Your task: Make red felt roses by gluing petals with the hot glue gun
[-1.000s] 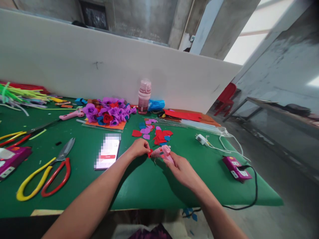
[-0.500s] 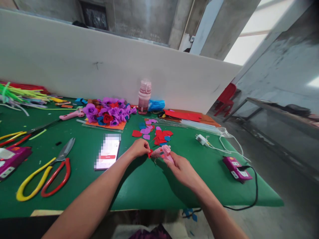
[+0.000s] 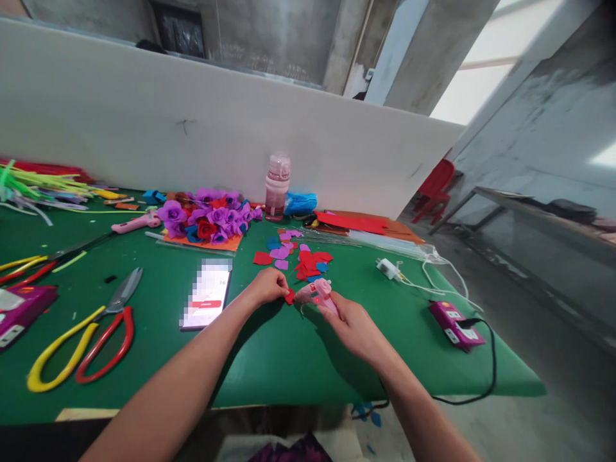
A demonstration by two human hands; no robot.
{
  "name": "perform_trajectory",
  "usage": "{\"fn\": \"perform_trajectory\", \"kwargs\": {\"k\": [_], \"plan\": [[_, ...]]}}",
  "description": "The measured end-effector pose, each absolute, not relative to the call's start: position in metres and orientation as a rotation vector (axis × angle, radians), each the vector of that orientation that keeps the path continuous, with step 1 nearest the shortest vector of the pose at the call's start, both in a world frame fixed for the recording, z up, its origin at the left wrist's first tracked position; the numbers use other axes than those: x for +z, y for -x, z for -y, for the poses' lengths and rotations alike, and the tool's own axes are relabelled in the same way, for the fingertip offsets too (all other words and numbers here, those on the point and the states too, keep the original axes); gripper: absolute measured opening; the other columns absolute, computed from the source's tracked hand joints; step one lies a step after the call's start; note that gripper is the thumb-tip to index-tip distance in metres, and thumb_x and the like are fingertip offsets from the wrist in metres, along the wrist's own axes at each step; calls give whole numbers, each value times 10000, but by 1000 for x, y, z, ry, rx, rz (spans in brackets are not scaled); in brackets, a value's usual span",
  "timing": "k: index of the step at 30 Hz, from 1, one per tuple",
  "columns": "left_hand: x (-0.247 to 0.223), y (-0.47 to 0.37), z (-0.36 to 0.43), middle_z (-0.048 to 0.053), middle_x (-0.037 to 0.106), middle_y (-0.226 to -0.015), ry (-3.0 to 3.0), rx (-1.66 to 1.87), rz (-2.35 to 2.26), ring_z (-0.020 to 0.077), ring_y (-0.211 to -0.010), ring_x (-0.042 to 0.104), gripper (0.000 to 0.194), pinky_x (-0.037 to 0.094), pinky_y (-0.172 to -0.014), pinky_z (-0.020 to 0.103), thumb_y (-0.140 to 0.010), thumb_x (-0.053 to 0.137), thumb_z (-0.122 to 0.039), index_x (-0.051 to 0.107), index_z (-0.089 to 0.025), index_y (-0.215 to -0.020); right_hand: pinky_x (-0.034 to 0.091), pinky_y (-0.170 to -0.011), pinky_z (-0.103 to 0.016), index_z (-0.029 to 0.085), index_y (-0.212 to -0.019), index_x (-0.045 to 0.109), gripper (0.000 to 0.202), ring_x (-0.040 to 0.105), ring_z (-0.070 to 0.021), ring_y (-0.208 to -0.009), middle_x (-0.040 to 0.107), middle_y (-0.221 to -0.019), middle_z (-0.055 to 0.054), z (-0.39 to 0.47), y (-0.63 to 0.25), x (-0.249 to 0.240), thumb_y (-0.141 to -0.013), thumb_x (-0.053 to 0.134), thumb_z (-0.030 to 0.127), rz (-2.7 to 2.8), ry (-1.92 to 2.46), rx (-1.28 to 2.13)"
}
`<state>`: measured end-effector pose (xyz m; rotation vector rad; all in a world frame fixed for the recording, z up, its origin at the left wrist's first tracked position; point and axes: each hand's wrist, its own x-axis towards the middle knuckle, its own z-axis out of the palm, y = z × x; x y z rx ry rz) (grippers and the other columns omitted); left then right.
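Observation:
My left hand (image 3: 270, 286) pinches a small red petal piece (image 3: 289, 297) over the green table (image 3: 269, 366). From the right, my right hand (image 3: 349, 319) is wrapped round a pink glue gun (image 3: 323, 294), whose nozzle points left at the red piece, a small distance off. Just beyond both hands lie loose red petals (image 3: 310, 264), with purple petals (image 3: 280, 255) and some blue ones among them. A phone (image 3: 206, 295) with a lit screen rests left of my left hand.
Large scissors (image 3: 115, 308) lie at the left. Farther back are finished purple and red flowers (image 3: 216, 217), a pink bottle (image 3: 278, 186) and a second pink glue gun (image 3: 137, 222). A purple power socket (image 3: 455, 324) with a black cable sits at the right.
The glue gun's nozzle has drawn slightly right, away from the red piece. My left hand keeps its pinch. The whole view has shifted a little.

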<state>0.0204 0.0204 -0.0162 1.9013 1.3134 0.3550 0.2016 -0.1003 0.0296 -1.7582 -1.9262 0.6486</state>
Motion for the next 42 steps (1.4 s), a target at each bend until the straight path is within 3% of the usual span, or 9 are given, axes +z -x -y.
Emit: {"fn": "perform_trajectory", "kwargs": {"k": [20, 29, 42], "plan": [[-15, -21, -19, 15, 642, -603, -1883, 352, -1324, 125, -597, 556, 51, 367, -539, 218, -594, 626, -179, 646, -133, -605, 344, -599, -245, 173, -959, 583, 333, 530, -167, -652, 631, -778, -55, 98, -209, 24, -869, 374, 417, 1902, 1802, 632], [-16, -21, -20, 12, 645, -609, -1896, 368, -1308, 128, -609, 562, 63, 377, -551, 218, -597, 614, -188, 652, -141, -613, 304, -488, -225, 164, -808, 543, 314, 456, -122, -527, 566, -634, -14, 99, -220, 27, -862, 389, 432, 1744, 1733, 758], [-23, -20, -22, 9, 637, -606, -1922, 381, -1286, 125, -596, 555, 59, 377, -546, 220, -598, 608, -189, 641, -142, -612, 292, -527, -232, 166, -888, 569, 352, 483, -147, -588, 594, -708, -30, 98, -209, 18, -871, 353, 443, 1893, 1822, 654]]}}
